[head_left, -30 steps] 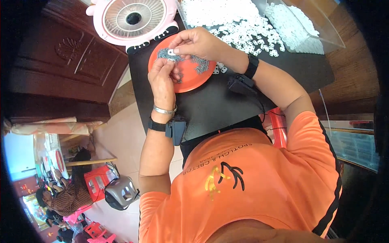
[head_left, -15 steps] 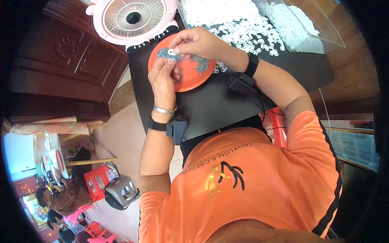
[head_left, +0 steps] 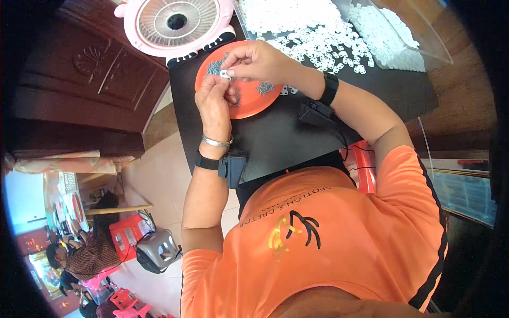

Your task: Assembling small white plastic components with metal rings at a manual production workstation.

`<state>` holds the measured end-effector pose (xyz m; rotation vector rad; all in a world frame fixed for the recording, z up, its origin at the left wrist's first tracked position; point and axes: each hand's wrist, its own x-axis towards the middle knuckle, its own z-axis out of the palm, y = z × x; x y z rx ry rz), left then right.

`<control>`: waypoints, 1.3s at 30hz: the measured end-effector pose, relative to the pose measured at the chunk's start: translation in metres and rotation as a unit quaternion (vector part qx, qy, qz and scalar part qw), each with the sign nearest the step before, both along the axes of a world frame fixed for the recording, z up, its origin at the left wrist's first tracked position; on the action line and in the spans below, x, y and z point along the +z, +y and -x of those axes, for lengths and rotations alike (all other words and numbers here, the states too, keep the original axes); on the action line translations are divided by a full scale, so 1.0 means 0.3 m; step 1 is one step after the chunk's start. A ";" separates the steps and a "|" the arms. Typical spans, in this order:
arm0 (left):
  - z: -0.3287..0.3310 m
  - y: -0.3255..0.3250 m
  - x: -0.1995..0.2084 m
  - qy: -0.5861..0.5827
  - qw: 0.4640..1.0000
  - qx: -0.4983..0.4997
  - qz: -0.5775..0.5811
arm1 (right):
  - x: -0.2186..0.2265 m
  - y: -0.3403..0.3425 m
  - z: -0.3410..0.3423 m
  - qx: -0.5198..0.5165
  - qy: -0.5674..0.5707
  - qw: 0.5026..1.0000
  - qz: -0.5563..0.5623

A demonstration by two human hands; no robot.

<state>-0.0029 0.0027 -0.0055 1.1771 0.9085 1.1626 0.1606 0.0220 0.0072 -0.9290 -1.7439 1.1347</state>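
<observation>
Pinching, right hand [head_left: 260,61]: thumb and forefinger closed on a small white piece [head_left: 225,73]. Left hand [head_left: 214,103]: fingertips narrowed on its near edge; one piece or two, I cannot tell. Beneath both, I log one orange plate [head_left: 253,107] bearing grey pin-like bits [head_left: 265,89]. Outward: black table [head_left: 275,140], loose white pieces [head_left: 342,55], clear bin [head_left: 430,46] of more, pink fan [head_left: 177,22] near the plate.

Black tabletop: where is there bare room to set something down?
Bare: the black tabletop between the orange plate and orange shirt; another patch between the right forearm and clear bin. Crowded: the plate, with grey fasteners near the left hand and right hand, and beneath the loose white pieces.
</observation>
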 end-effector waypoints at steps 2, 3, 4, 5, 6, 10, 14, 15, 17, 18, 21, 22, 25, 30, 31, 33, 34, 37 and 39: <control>0.001 0.000 0.000 -0.007 1.000 0.003 0.005 | -0.018 0.000 0.006 -0.001 0.007 0.999 -0.036; 0.002 0.003 -0.004 -0.018 1.000 0.002 0.011 | -0.028 0.001 0.009 -0.002 0.015 0.997 -0.072; 0.002 0.004 -0.006 -0.028 0.999 0.001 0.017 | -0.038 0.004 0.012 -0.002 0.014 0.997 -0.073; 0.003 0.006 -0.005 -0.029 0.999 0.002 0.017 | -0.041 0.003 0.018 0.001 0.017 0.998 -0.068; 0.004 0.007 -0.003 -0.025 0.999 0.001 0.021 | -0.041 0.004 0.020 0.005 0.020 0.998 -0.062; 0.008 0.004 0.008 -0.043 0.999 0.002 0.032 | -0.006 -0.020 0.028 -0.010 -0.022 0.997 -0.067; 0.009 0.015 -0.001 -0.040 0.998 -0.028 0.027 | -0.002 -0.025 0.023 0.003 -0.020 0.997 -0.071; 0.007 0.016 -0.002 -0.025 0.999 -0.021 0.025 | -0.003 -0.025 0.024 0.019 0.003 0.998 -0.057; 0.005 0.016 -0.004 -0.011 1.000 -0.014 0.024 | 0.011 -0.041 0.030 -0.009 -0.040 0.995 -0.092; 0.006 0.017 -0.007 -0.017 1.000 -0.021 0.016 | 0.017 -0.047 0.033 -0.037 -0.083 0.988 -0.126; -0.001 0.006 0.002 -0.011 1.000 -0.026 0.004 | -0.008 -0.032 0.047 -0.091 -0.164 0.925 -0.330; -0.004 0.002 0.006 0.001 1.000 -0.024 -0.001 | -0.013 -0.034 0.046 -0.091 -0.164 0.925 -0.330; 0.006 0.014 -0.019 -0.038 0.999 -0.022 -0.004 | -0.009 -0.045 0.052 -0.091 -0.168 0.942 -0.275; 0.001 0.012 -0.012 -0.053 0.998 -0.017 -0.002 | -0.016 -0.044 0.047 -0.080 -0.180 0.931 -0.306; 0.001 0.011 -0.013 -0.054 0.998 -0.017 -0.005 | -0.011 -0.047 0.047 -0.080 -0.180 0.932 -0.306; 0.002 0.011 -0.013 -0.052 0.998 -0.017 -0.006 | 0.003 -0.054 0.045 -0.065 -0.178 0.940 -0.284; 0.002 0.011 -0.013 -0.050 0.999 -0.016 -0.007 | 0.002 -0.054 0.047 -0.064 -0.178 0.940 -0.284; 0.000 0.003 -0.005 -0.047 0.999 -0.018 -0.001 | 0.003 -0.059 0.050 -0.071 -0.167 0.944 -0.276; 0.004 0.002 -0.006 -0.043 0.999 -0.017 0.001 | 0.012 -0.064 0.048 -0.052 -0.156 0.950 -0.264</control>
